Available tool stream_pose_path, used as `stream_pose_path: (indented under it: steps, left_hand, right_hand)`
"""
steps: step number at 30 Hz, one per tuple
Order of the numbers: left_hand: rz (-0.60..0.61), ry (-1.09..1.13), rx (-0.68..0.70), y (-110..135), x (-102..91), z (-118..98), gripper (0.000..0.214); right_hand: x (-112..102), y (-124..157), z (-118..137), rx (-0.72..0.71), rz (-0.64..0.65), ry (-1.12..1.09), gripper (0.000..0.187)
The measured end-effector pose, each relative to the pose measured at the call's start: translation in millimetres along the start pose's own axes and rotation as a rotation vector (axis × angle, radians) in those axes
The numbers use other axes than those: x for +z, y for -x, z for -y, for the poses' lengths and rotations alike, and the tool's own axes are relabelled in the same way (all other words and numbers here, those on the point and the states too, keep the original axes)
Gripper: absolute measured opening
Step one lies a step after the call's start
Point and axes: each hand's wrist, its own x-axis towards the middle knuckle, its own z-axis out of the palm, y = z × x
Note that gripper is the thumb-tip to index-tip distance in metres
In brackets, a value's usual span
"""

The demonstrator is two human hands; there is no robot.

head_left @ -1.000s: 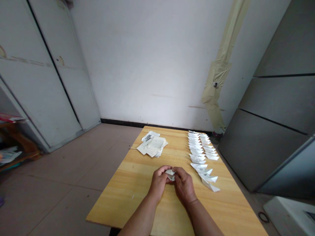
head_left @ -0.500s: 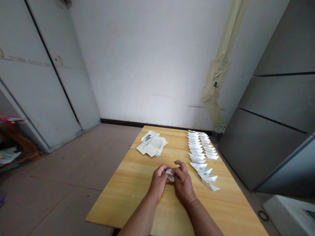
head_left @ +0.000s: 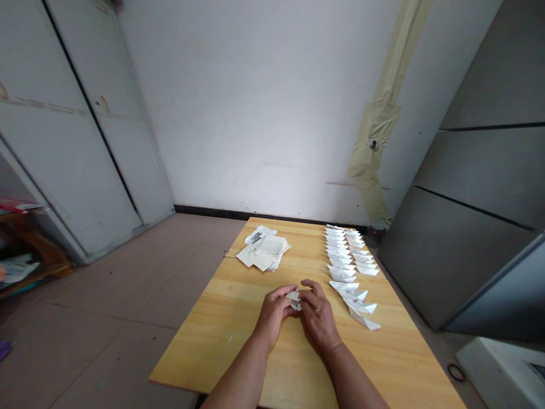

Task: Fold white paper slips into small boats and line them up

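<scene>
Between my two hands is a small piece of folded paper [head_left: 293, 296], partly covered by my fingers. My left hand [head_left: 273, 311] pinches it from the left side. From the right, my right hand [head_left: 317, 315] grips its other side, with one finger raised off the paper. Folded paper boats [head_left: 340, 258] stand in two rows on the right of the table, the nearest ones [head_left: 361, 307] set at a slant beside my right hand. A loose pile of paper sheets [head_left: 266, 250] lies further off, ahead and to the left.
The wooden table [head_left: 213, 335] reaches almost to the white wall [head_left: 255, 113]. A grey cabinet [head_left: 460, 244] stands close on the right, and a white box [head_left: 498, 369] sits low at the right. A shelf [head_left: 46, 255] with papers is at the far left.
The fingers of my left hand have straightened a little around the folded paper, and more of it shows. The paper boats and the pile of sheets stay where they were.
</scene>
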Motion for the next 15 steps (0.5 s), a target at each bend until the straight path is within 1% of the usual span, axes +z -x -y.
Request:
stream_pose_path:
  steps: [6, 11, 15]
  left_hand:
    - [-0.013, 0.031, 0.016, -1.5, -1.8, 1.4, 0.051]
    - [-0.038, 0.017, 0.041, -1.6, -1.1, 2.1, 0.053]
    - [-0.057, 0.023, 0.062, -3.6, -2.0, 4.3, 0.059]
  right_hand:
    - [-1.0, -1.4, 3.0, 0.015, 0.013, -0.066, 0.029]
    - [-0.9, -0.7, 5.3, 0.104, 0.045, -0.164, 0.028]
    - [-1.6, -3.4, 1.9, 0.109, -0.079, -0.211, 0.018]
